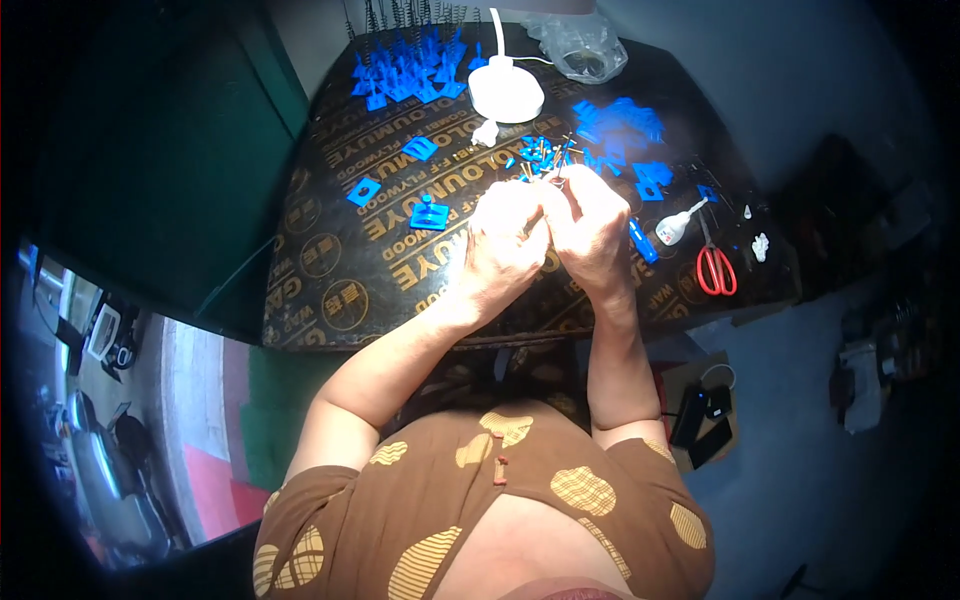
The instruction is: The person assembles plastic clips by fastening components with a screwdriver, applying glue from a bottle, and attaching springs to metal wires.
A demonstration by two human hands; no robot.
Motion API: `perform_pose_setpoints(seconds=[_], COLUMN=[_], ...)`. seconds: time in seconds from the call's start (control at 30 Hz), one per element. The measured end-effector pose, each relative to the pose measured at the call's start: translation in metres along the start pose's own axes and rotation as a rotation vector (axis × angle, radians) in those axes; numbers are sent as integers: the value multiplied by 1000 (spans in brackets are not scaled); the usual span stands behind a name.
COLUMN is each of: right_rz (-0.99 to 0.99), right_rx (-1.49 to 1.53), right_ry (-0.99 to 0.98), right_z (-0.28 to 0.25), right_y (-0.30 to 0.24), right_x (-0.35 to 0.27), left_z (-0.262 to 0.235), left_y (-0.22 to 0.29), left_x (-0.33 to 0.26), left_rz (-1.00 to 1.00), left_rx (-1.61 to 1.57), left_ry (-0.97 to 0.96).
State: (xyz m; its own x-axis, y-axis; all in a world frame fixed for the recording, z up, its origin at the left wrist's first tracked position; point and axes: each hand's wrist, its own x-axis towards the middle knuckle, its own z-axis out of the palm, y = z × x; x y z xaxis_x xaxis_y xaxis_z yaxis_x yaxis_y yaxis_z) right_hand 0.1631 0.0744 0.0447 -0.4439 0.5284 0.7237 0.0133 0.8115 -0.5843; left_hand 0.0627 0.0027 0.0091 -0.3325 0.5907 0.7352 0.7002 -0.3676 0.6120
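Note:
My left hand (pixel 503 238) and my right hand (pixel 592 235) meet over the middle of the dark printed tabletop (pixel 400 310). Both sets of fingers are pinched together, fingertips almost touching. Something thin and dark shows at the right fingertips, too small to name; whatever the left fingers hold is hidden by glare. Just beyond the fingertips lies a heap of small blue parts with thin metal pins (pixel 540 153). To the left of my left hand sits a blue square base with a knob (pixel 429 215). A blue bar-shaped piece (pixel 643 241) lies beside my right hand.
A white lamp base (pixel 506 95) stands behind the heap. Far left are several blue bases with upright springs (pixel 410 72); far right, piled blue squares (pixel 622 125) and a clear plastic bag (pixel 582 52). Red-handled scissors (pixel 716 271) and a small white bottle (pixel 673 228) lie right.

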Motion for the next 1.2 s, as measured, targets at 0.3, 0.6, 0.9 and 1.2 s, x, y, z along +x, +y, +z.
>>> perform_pose_setpoints(seconds=[0.3, 0.6, 0.9, 1.2], right_rz=[-94, -95, -130, -77], right_rx=[-28, 26, 79, 20], right_ry=[45, 78, 127, 193], right_z=[4, 11, 21, 21], right_y=[0, 4, 13, 19], right_x=[0, 2, 4, 1], left_z=[-26, -70, -75, -75], left_y=[4, -3, -6, -5], left_x=[-10, -59, -64, -64], left_rz=[-16, -423, -604, -597], left_rx=[117, -143, -305, -301], left_ry=[-71, 20, 30, 38])
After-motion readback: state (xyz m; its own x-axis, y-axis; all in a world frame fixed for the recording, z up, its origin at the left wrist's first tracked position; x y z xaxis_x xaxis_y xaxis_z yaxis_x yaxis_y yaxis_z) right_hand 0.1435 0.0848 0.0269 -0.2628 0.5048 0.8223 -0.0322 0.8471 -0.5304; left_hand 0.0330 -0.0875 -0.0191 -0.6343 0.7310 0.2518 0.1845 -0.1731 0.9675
